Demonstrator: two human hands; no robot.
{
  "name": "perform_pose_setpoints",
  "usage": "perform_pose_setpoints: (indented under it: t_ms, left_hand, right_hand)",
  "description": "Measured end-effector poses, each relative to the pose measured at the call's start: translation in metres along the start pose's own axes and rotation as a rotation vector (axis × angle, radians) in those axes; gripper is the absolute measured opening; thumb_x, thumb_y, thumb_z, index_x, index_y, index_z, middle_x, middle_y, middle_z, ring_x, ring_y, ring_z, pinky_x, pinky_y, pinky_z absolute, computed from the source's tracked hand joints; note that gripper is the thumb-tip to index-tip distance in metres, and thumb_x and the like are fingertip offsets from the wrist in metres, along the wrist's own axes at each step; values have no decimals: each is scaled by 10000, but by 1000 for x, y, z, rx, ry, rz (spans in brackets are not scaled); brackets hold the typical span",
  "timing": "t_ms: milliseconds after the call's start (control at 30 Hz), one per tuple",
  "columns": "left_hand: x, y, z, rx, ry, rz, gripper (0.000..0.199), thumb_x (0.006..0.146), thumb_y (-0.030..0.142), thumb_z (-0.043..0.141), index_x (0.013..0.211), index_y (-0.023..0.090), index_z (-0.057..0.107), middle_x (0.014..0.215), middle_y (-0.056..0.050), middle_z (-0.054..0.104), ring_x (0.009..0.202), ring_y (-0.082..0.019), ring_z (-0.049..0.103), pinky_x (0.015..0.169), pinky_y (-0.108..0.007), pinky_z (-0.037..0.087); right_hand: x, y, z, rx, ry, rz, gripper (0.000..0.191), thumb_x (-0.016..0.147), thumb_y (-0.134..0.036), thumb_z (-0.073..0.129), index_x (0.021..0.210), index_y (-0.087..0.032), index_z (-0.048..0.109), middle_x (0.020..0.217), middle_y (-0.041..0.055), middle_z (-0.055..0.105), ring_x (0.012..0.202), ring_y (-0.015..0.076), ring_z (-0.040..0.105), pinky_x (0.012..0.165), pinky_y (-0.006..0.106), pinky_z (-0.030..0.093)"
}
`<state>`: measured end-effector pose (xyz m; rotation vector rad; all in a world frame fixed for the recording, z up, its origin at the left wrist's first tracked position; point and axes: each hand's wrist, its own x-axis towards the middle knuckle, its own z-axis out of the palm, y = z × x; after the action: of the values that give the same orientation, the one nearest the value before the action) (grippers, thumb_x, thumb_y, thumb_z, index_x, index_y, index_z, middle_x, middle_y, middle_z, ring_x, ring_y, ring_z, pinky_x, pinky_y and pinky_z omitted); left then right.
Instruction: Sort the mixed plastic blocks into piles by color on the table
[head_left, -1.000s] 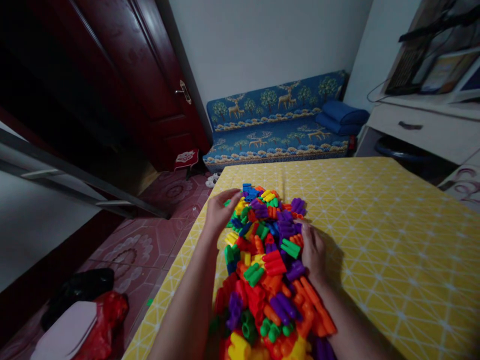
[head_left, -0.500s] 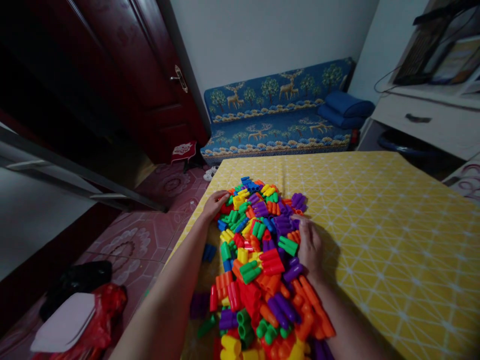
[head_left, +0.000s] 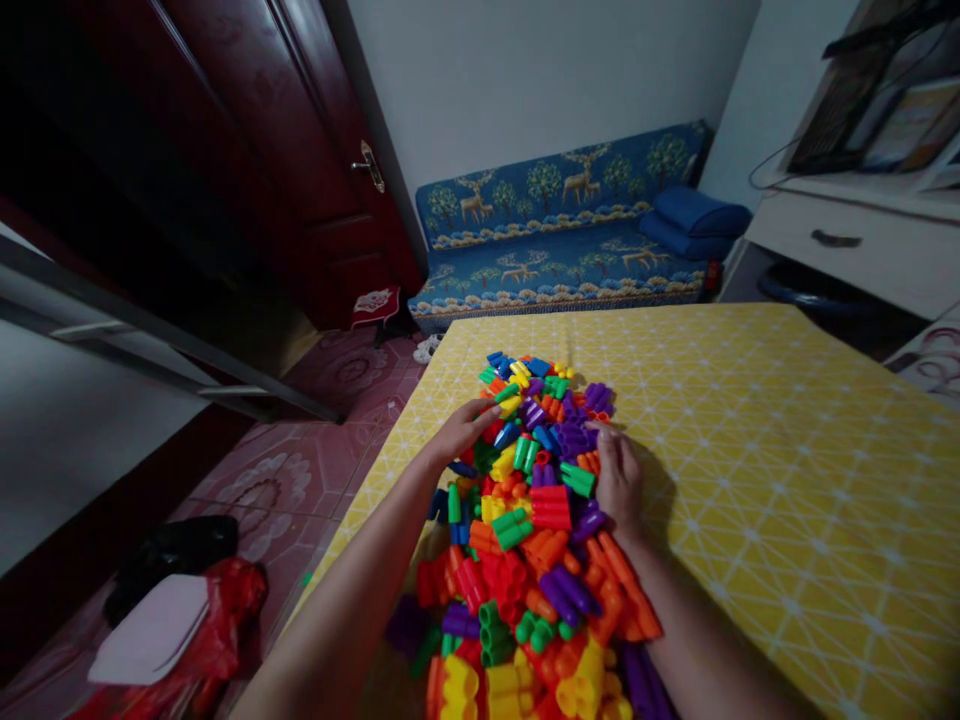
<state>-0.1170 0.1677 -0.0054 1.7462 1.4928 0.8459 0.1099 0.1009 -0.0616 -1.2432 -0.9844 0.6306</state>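
Note:
A long heap of plastic building blocks [head_left: 551,508], shaped like joined tubes in red, orange, yellow, green, blue and purple, runs along the table from near to far. At its left flank my left hand [head_left: 465,432] lies with fingers stretched over red and yellow blocks. My right hand [head_left: 619,478] rests against the right flank, fingers extended beside purple blocks [head_left: 574,438] and a green block [head_left: 577,480]. Neither hand grips a block that I can see. Some of the left fingers are hidden, and dark blue blocks [head_left: 439,503] lie partly in shadow by my left forearm.
The blocks lie on a table with a yellow patterned cloth [head_left: 765,450]. Beyond it stands a blue sofa [head_left: 540,255] with folded blue cushions [head_left: 694,220]. A red stool [head_left: 377,305] is by the door [head_left: 300,180]; bags [head_left: 225,620] lie on the floor at left.
My left hand has moved right and slightly nearer, shifting the blocks on the far left side of the heap inward. My right hand has stayed almost in place.

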Motion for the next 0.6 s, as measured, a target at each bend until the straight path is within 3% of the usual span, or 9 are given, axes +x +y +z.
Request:
perform_pose_setpoints:
  t_ms: [133, 233, 300, 367, 467, 600]
  left_hand:
    - [-33, 41, 0, 86, -167, 161, 599, 882, 541, 561, 1388, 222, 547, 1438, -74, 552, 1345, -295, 492, 1146, -445, 365]
    - [-62, 70, -13, 26, -367, 237, 560, 939, 545, 456, 1441, 298, 479, 1501, -13, 476, 1406, -268, 418, 1159, -432, 356]
    - [-85, 78, -28, 42, -368, 259, 569, 921, 561, 487, 1443, 335, 472, 1510, -3, 463, 1427, -286, 382, 1165, -459, 346]
    - [-115, 71, -46, 108, -287, 207, 646, 861, 623, 547, 1444, 355, 468, 1494, -18, 485, 1446, -318, 340, 1169, -504, 329]
    - [-170, 38, -71, 197, -201, 117, 845, 729, 712, 644, 1473, 389, 406, 1542, -16, 415, 1467, -337, 289, 1186, -516, 298]
    - [-259, -14, -85, 259, -254, -14, 1070, 587, 778, 698, 1509, 465, 252, 1618, 15, 240, 1491, -344, 214, 1205, -533, 244]
  right_hand:
    - [1, 2, -1, 24, -5, 7, 463, 909, -583, 424, 1031, -202, 658, 1074, 113, 694, 1028, 243, 635, 922, 403, 487]
    - [1, 4, -3, -4, 1, 3, 469, 908, -599, 411, 1004, -212, 657, 1038, 114, 705, 980, 248, 646, 886, 398, 496]
    - [1, 5, -5, -40, 14, 3, 474, 902, -617, 404, 980, -222, 652, 1015, 119, 710, 947, 252, 650, 843, 389, 504]
    - [1, 5, -5, -57, 19, 4, 478, 899, -625, 398, 966, -222, 648, 999, 120, 711, 935, 252, 651, 818, 379, 505]
    - [2, 4, -5, -49, 23, 8, 494, 888, -634, 412, 946, -204, 648, 957, 116, 708, 909, 248, 650, 796, 367, 500]
    - [1, 2, -3, -50, 42, -15, 505, 887, -633, 396, 904, -199, 654, 896, 105, 706, 839, 234, 646, 748, 350, 500]
